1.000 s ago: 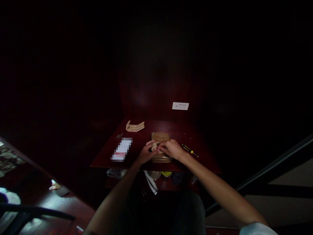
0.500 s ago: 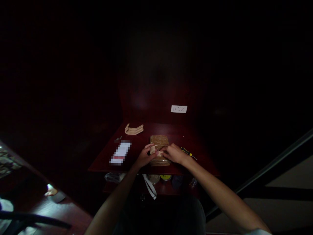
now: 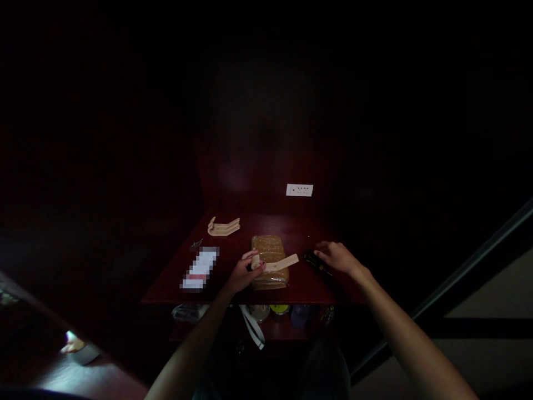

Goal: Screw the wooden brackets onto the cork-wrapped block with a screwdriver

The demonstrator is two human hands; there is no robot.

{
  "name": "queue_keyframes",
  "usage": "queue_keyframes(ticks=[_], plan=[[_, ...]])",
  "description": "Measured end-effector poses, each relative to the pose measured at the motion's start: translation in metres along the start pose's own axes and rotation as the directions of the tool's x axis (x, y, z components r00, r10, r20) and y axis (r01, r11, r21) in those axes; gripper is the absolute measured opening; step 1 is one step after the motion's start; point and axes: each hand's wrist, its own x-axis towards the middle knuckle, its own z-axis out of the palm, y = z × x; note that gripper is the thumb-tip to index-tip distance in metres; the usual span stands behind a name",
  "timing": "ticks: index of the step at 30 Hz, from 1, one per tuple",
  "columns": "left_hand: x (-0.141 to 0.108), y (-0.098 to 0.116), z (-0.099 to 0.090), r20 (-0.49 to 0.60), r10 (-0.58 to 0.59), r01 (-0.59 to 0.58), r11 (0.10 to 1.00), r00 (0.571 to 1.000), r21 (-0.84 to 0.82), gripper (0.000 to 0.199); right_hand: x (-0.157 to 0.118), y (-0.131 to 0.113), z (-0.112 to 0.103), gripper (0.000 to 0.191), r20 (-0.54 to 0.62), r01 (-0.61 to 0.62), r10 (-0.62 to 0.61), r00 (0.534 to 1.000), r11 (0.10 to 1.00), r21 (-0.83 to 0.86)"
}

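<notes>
Left hand (image 3: 245,273) is closed on the rolled end of a beige strip (image 3: 280,263): roll pinched between thumb and fingers, free end laid rightward across a brown wrapped package (image 3: 270,247). Package is directly right of the left-hand grip, under the strip, flat on a dark red wooden table (image 3: 300,291).

Right hand (image 3: 338,257) is held well apart from the left, fingers extended and loosely spread, nothing gripped. A black-and-yellow screwdriver (image 3: 320,265) is just under its fingertips (contact cannot be told, too dark there).

Beyond the left hand: a curved beige piece (image 3: 224,226). Left of that grip: a pixelated white card (image 3: 200,268) and a small metal item (image 3: 196,244). Far beyond both hands: a white wall socket plate (image 3: 299,190). Below the grip, under the tabletop: a white strap (image 3: 252,328) and a yellow-topped tin (image 3: 280,309).
</notes>
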Motion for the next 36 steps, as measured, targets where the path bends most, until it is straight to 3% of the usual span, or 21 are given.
queue_keyframes(ticks=[3,5,9,12,15,17,20,22,25,28,30,36], plan=[[0.000,0.000,-0.001,0.013,-0.001,0.001,1.000,1.000,0.023,0.029,-0.015,0.033,0.015,0.036,0.097,-0.131,0.134,0.986,0.991,-0.032],[0.000,-0.001,-0.001,0.016,-0.004,0.003,1.000,1.000,0.027,0.029,-0.022,0.042,0.030,0.044,0.117,-0.142,0.141,0.983,0.990,0.004],[0.001,-0.003,-0.001,0.006,0.003,-0.003,1.000,1.000,0.009,0.029,-0.018,0.039,0.059,0.048,0.060,-0.112,0.110,0.992,0.993,0.036],[0.001,-0.004,0.000,0.009,0.008,-0.008,1.000,1.000,0.011,0.029,-0.006,0.033,0.072,0.037,0.007,-0.143,0.143,0.990,0.985,0.095],[0.001,-0.004,0.000,0.007,0.003,-0.003,1.000,1.000,0.012,0.028,0.007,0.032,0.072,0.023,-0.005,-0.150,0.153,0.988,0.974,0.170],[0.001,-0.004,0.000,0.006,0.005,-0.005,1.000,1.000,0.007,0.027,0.015,0.029,0.061,0.027,-0.015,-0.144,0.151,0.988,0.966,0.214],[0.001,-0.005,0.000,0.005,0.009,-0.009,1.000,1.000,0.008,0.027,0.027,0.007,0.036,0.040,-0.090,-0.090,0.132,0.987,0.925,0.368],[0.001,-0.005,0.001,0.003,0.019,-0.019,1.000,1.000,0.011,0.027,0.034,-0.022,0.019,0.041,-0.178,0.055,0.094,0.979,0.727,0.685],[0.001,-0.004,0.001,0.004,0.032,-0.032,0.999,0.999,0.017,0.027,0.039,-0.074,0.010,0.037,-0.205,0.203,-0.056,0.977,0.534,0.820],[0.001,-0.003,0.002,-0.005,0.028,-0.028,1.000,1.000,0.012,0.027,0.038,-0.113,0.019,0.035,-0.128,0.219,-0.214,0.969,0.486,0.846],[0.001,-0.003,0.003,-0.015,0.024,-0.024,1.000,1.000,0.001,0.027,0.035,-0.127,0.031,0.033,-0.132,0.249,-0.269,0.954,0.464,0.850],[0.001,0.003,0.002,-0.003,0.008,-0.008,1.000,1.000,-0.001,0.027,0.034,-0.131,0.051,0.026,-0.141,0.276,-0.326,0.935,0.417,0.866]])
